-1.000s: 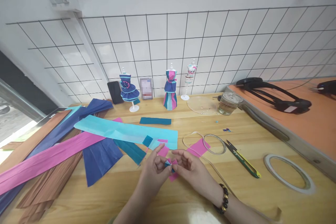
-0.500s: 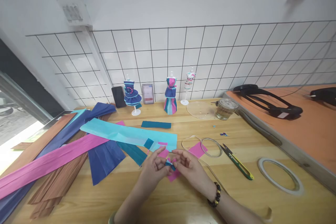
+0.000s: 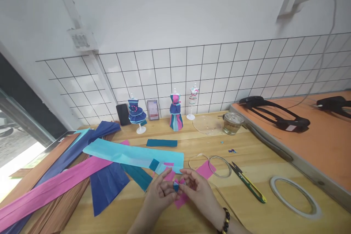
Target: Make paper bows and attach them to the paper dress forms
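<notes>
A small pink and blue bow (image 3: 179,184), seemingly of folded crepe paper, is pinched between my two hands above the table. The fingers of my left hand (image 3: 161,192) are closed on its left side. From the other side, my right hand (image 3: 196,190) grips it with thumb and fingers; a beaded bracelet (image 3: 225,221) is on that wrist. Beneath the hands lies a pink paper piece (image 3: 181,201). Just beyond them is the end of a light blue crepe strip (image 3: 134,154), with a small teal square (image 3: 154,164) on it.
Three small dress forms, one in navy (image 3: 137,115), one striped (image 3: 176,113) and one white (image 3: 193,98), stand by the wall. Crepe strips (image 3: 109,186) cover the left. To the right are thread snips (image 3: 248,182), tape rolls (image 3: 296,197) and a lidded cup (image 3: 232,122).
The camera view has tilted up, so everything sits lower in the picture. The bow has turned a little between my fingers, showing more of its blue left side. Both hands still hold it.
</notes>
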`<action>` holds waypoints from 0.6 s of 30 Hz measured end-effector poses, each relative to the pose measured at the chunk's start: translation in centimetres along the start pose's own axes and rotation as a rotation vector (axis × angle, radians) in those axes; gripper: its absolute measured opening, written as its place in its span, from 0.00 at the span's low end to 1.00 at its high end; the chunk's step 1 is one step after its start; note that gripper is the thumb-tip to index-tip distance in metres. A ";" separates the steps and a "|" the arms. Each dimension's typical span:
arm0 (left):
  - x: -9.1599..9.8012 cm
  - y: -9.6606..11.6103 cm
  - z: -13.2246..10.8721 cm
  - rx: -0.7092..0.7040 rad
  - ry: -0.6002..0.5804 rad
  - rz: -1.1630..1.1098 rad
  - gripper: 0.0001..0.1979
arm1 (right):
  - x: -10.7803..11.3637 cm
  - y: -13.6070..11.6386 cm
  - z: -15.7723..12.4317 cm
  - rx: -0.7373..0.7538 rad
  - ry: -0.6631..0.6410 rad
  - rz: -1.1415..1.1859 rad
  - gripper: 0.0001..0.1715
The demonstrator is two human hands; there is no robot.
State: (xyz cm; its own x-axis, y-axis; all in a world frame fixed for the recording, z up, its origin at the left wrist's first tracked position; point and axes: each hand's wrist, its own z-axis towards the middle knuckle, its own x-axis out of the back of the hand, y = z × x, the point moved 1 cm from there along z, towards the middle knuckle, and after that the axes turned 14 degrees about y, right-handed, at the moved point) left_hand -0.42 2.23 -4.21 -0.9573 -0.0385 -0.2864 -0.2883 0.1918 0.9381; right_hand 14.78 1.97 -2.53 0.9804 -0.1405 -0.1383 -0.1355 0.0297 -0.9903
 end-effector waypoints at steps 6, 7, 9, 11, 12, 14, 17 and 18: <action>-0.2 0.8 -0.6 0.174 0.013 -0.118 0.37 | 0.2 -1.2 -0.3 0.049 -0.005 -0.090 0.18; -0.2 0.7 -0.5 0.193 0.011 -0.132 0.36 | 0.2 -1.3 -0.4 0.039 -0.021 -0.077 0.17; -0.3 0.6 -0.3 0.211 -0.002 -0.154 0.34 | 0.0 -1.3 -0.6 -0.002 -0.062 -0.032 0.17; -0.2 0.6 -0.1 0.204 -0.023 -0.166 0.32 | -0.2 -1.0 -0.8 -0.045 -0.079 0.040 0.16; -0.2 0.7 0.1 0.199 -0.027 -0.165 0.31 | -0.2 -0.9 -0.8 -0.061 -0.070 0.085 0.16; 0.0 1.0 0.2 0.178 -0.034 -0.155 0.30 | -0.2 -0.6 -0.6 -0.080 -0.023 0.182 0.16; 0.1 2.1 0.4 0.134 -0.107 -0.096 0.35 | 0.1 -0.5 -0.1 -0.123 0.063 0.315 0.18; 0.1 2.7 0.5 0.118 -0.153 -0.060 0.37 | 0.2 -0.5 0.2 -0.142 0.090 0.350 0.19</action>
State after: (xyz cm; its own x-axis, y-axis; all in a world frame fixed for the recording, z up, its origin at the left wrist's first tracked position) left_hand -1.25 3.28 -1.78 -0.9219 0.0949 -0.3757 -0.3317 0.3079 0.8917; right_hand 15.08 2.07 -2.02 0.8559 -0.2327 -0.4618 -0.4838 -0.0448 -0.8740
